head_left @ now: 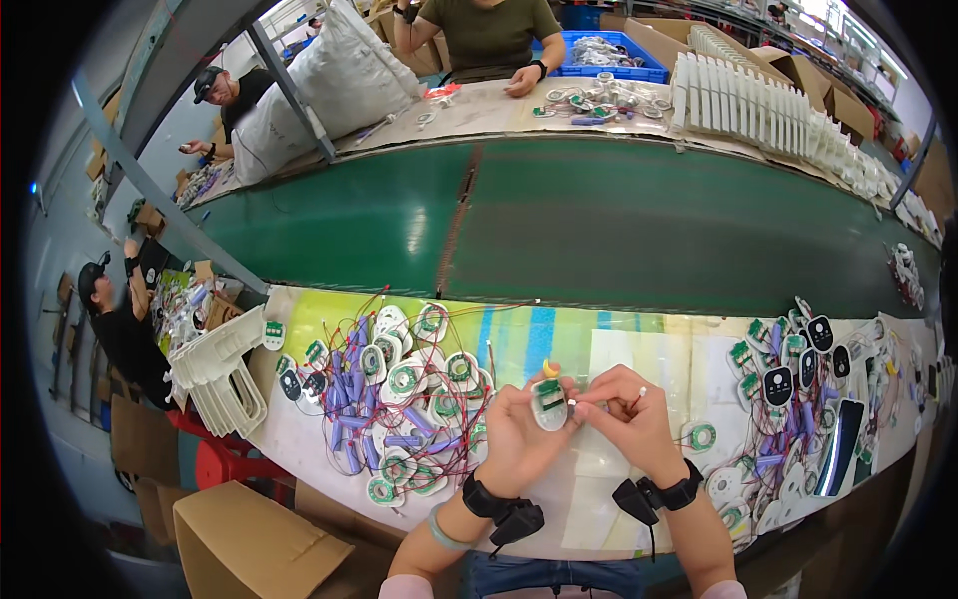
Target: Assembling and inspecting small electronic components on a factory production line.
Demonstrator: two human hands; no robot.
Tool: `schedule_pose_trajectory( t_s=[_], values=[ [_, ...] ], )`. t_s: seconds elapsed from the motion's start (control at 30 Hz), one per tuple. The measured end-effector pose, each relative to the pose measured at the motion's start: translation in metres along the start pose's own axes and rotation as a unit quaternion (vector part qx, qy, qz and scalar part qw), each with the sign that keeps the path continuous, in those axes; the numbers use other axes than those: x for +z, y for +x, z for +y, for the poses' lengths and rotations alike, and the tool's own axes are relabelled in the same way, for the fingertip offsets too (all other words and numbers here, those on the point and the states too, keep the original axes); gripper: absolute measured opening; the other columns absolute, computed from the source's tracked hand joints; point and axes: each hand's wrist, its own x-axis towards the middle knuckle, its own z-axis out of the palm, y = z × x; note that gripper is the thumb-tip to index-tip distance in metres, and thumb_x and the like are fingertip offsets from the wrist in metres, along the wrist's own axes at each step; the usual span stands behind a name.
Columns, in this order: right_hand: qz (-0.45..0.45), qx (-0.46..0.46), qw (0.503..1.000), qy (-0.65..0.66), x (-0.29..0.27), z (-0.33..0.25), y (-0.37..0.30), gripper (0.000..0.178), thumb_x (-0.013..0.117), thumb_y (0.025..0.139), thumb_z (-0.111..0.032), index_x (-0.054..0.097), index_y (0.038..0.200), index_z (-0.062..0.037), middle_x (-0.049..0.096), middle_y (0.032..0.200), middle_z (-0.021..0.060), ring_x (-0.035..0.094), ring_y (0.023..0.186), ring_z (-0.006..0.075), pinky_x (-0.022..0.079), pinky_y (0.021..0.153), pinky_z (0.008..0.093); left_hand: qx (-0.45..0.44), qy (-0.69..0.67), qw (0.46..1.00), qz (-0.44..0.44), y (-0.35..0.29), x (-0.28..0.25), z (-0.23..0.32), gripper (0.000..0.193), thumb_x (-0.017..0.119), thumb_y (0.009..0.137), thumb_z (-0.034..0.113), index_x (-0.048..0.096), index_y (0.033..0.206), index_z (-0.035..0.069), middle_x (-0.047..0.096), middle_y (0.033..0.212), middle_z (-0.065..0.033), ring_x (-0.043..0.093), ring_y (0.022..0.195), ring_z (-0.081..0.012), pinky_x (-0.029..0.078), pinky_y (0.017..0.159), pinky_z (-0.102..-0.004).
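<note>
Over the middle of the bench, my left hand [517,445] is closed around a small white rounded housing with a green circuit board [549,407] showing on its upper face. My right hand [636,424] is closed in a pinch at the housing's right edge, on a thin wire with a small white plug [572,403] at its tip. Another white plug [642,391] sticks out beside the right fingers. To the left lies a heap of purple cylindrical cells [351,384], red wires and white rings with green boards [405,378]. A lone ring-shaped green board [702,436] is near my right wrist.
A second pile with black-faced housings [777,385] and a phone-like dark slab [840,447] sits at the right. White plastic frames [222,369] stand at the left end. Beyond the bench runs a green conveyor belt [619,220]. A person [489,40] is across it.
</note>
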Motion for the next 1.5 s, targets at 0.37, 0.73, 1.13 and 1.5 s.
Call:
schedule_pose_trajectory(
  t_s=[0.37, 0.73, 1.13, 1.5],
  values=[
    [0.049, 0.09, 0.978, 0.184, -0.015, -0.012, 0.005, 0.005, 0.066, 0.078, 0.003, 0.065, 0.08, -0.0005, 0.059, 0.077, 0.0007, 0.04, 0.052, 0.0022, 0.028, 0.044, 0.0202, 0.025, 0.019, 0.999, -0.043, 0.008, -0.015, 0.005, 0.015, 0.048, 0.088, 0.02, 0.05, 0.084, 0.006, 0.046, 0.075, -0.0058, 0.045, 0.072, -0.0195, 0.039, 0.074, -0.0319],
    [0.026, -0.146, 0.966, -0.211, 0.044, 0.006, -0.017, 0.013, 0.072, 0.067, 0.002, 0.066, 0.078, -0.0028, 0.059, 0.076, 0.0081, 0.057, 0.063, 0.0172, 0.045, 0.057, 0.0253, 0.038, 0.041, 0.998, -0.035, 0.006, -0.02, 0.0, 0.01, 0.048, 0.086, 0.017, 0.048, 0.087, 0.006, 0.051, 0.083, -0.0059, 0.049, 0.082, -0.0193, 0.041, 0.08, -0.0309],
    [0.07, -0.098, 0.982, -0.146, 0.044, 0.006, -0.015, 0.012, 0.071, 0.067, 0.002, 0.065, 0.077, -0.0026, 0.054, 0.074, 0.0024, 0.03, 0.047, 0.0038, 0.023, 0.044, 0.0206, 0.053, 0.055, 0.996, -0.044, 0.005, -0.023, -0.006, 0.007, 0.046, 0.086, 0.013, 0.045, 0.089, 0.007, 0.053, 0.087, -0.0045, 0.049, 0.085, -0.0173, 0.041, 0.083, -0.0298],
    [0.094, -0.08, 0.98, -0.154, 0.045, 0.013, -0.016, 0.009, 0.069, 0.067, -0.001, 0.062, 0.073, -0.001, 0.053, 0.071, 0.0027, 0.031, 0.046, 0.0039, 0.024, 0.044, 0.0202, 0.074, 0.128, 0.987, -0.057, 0.004, -0.025, -0.01, 0.016, 0.042, 0.086, 0.015, 0.047, 0.1, 0.009, 0.052, 0.097, -0.0042, 0.049, 0.095, -0.0169, 0.042, 0.084, -0.033]
  ],
)
